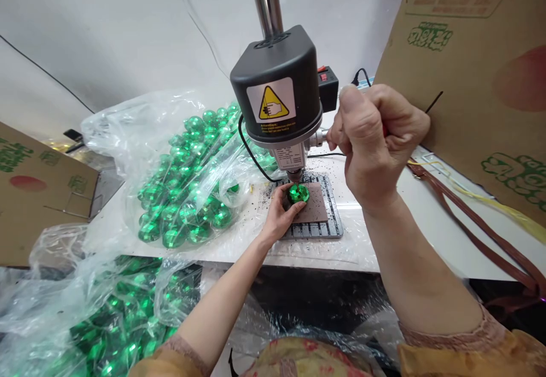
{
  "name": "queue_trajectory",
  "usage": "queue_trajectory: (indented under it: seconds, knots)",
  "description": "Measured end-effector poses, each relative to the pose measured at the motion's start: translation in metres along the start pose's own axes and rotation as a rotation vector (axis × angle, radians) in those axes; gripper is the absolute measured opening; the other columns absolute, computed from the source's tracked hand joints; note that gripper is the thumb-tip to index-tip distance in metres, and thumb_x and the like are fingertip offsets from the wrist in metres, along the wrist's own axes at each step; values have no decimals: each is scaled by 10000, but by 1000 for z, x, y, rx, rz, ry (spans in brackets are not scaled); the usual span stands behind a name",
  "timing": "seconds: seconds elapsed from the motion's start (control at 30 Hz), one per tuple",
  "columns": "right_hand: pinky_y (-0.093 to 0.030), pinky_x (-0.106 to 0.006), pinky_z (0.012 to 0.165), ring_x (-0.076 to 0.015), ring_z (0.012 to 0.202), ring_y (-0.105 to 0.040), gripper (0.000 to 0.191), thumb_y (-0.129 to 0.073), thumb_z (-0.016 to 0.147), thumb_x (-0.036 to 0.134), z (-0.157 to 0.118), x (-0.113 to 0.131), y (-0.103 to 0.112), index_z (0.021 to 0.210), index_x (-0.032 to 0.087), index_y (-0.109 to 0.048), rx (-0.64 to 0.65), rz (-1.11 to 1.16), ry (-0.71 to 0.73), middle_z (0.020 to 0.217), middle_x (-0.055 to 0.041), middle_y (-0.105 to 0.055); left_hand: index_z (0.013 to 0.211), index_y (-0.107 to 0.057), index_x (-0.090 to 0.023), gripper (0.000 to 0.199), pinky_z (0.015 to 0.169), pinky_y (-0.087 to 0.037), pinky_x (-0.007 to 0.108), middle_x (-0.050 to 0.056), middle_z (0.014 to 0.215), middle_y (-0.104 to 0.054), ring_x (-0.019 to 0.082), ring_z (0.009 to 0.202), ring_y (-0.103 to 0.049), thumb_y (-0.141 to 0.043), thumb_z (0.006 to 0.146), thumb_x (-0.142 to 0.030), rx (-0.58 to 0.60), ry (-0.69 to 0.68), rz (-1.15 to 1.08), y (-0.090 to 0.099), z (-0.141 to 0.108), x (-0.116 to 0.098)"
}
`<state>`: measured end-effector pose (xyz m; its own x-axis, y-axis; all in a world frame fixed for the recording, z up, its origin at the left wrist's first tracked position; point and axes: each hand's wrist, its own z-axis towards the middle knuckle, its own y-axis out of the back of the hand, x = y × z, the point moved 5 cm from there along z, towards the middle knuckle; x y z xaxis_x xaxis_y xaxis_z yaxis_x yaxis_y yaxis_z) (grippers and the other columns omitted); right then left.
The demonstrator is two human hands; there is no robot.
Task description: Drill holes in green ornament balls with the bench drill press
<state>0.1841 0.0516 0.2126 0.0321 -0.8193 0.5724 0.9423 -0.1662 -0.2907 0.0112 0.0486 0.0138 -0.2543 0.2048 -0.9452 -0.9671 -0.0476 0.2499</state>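
Note:
A small black drill press (277,90) stands on the white table, with a yellow warning label on its housing. Under its chuck, my left hand (279,212) grips a shiny green faceted ball (298,194), thumb in front and fingers behind. The ball rests on a brown board (316,206) laid over the slotted metal base (335,223). My right hand (375,138) is closed around the feed handle at the press's right side; the fingers hide most of the handle. Whether the drill bit touches the ball I cannot tell.
Clear plastic bags hold many green balls (194,155) left of the press, with another bag (123,314) below the table edge. Cardboard boxes (478,70) stand at both sides. A brown strap (473,223) lies at the right. Dark shavings surround the base.

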Motion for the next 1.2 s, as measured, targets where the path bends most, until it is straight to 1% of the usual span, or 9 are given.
queue_trajectory:
  seconds: [0.13, 0.23, 0.3, 0.4, 0.53, 0.67, 0.8, 1.03, 1.2]
  knots:
    - [-276, -314, 456, -104, 437, -313, 572, -601, 847, 587, 2, 2, -1, 549, 215, -286, -10, 16, 18, 482, 33, -245, 1227, -569, -228, 555, 1051, -420, 430, 95, 1231, -612, 282, 1189, -571, -813, 751, -376, 1, -55, 110, -1, -4, 0]
    - [-265, -307, 444, -89, 429, -295, 583, -619, 842, 573, 4, 3, -1, 544, 209, -275, -3, 31, 30, 480, 38, -242, 1223, -577, -234, 549, 1036, -421, 416, 88, 1230, -618, 278, 1170, -582, -818, 747, -363, -2, -72, 119, -1, -5, -1]
    - [-254, -298, 437, -76, 422, -290, 572, -636, 851, 521, 4, 4, -2, 543, 202, -274, 5, 73, 55, 479, 43, -241, 1224, -575, -227, 545, 1013, -433, 396, 84, 1213, -623, 266, 1144, -592, -814, 753, -359, 5, -80, 111, -1, -5, -3]
    - [-238, -273, 431, -52, 414, -295, 521, -640, 880, 392, 0, 6, -1, 546, 191, -295, 17, 142, 106, 482, 53, -251, 1228, -560, -216, 534, 985, -447, 377, 78, 1190, -627, 250, 1115, -597, -800, 772, -358, 17, -91, 113, -2, -6, -6]
    - [-255, -245, 433, -35, 423, -328, 509, -608, 901, 272, -10, 7, 3, 523, 179, -281, -3, 131, 154, 476, 54, -253, 1235, -545, -215, 531, 988, -448, 376, 72, 1184, -625, 241, 1114, -592, -792, 782, -339, 18, -102, 123, -2, -6, -6]
    - [-265, -255, 424, -40, 421, -316, 545, -601, 899, 270, -18, 5, 5, 519, 183, -219, -23, 111, 196, 469, 50, -236, 1233, -541, -215, 536, 993, -445, 388, 75, 1181, -620, 247, 1118, -589, -797, 777, -334, 10, -106, 130, -3, -6, -3]
    - [-276, -246, 426, -27, 415, -291, 536, -582, 895, 212, -21, 3, 4, 539, 168, -184, -10, 177, 234, 480, 55, -207, 1228, -543, -211, 530, 1003, -435, 404, 87, 1186, -617, 262, 1135, -581, -794, 781, -344, 12, -103, 122, -3, -6, -3]
    - [-295, -232, 430, -14, 426, -272, 499, -575, 877, 154, -22, 2, 5, 559, 164, -189, -3, 202, 301, 497, 59, -214, 1211, -548, -209, 515, 1006, -430, 407, 86, 1186, -620, 264, 1138, -578, -796, 780, -344, 7, -113, 123, -2, -6, -6]
    - [-306, -231, 425, -16, 418, -267, 489, -573, 862, 132, -27, 0, 7, 546, 163, -201, -12, 168, 365, 491, 57, -223, 1215, -555, -212, 521, 1021, -430, 418, 89, 1201, -616, 267, 1147, -576, -803, 775, -341, 5, -116, 115, -2, -6, -6]
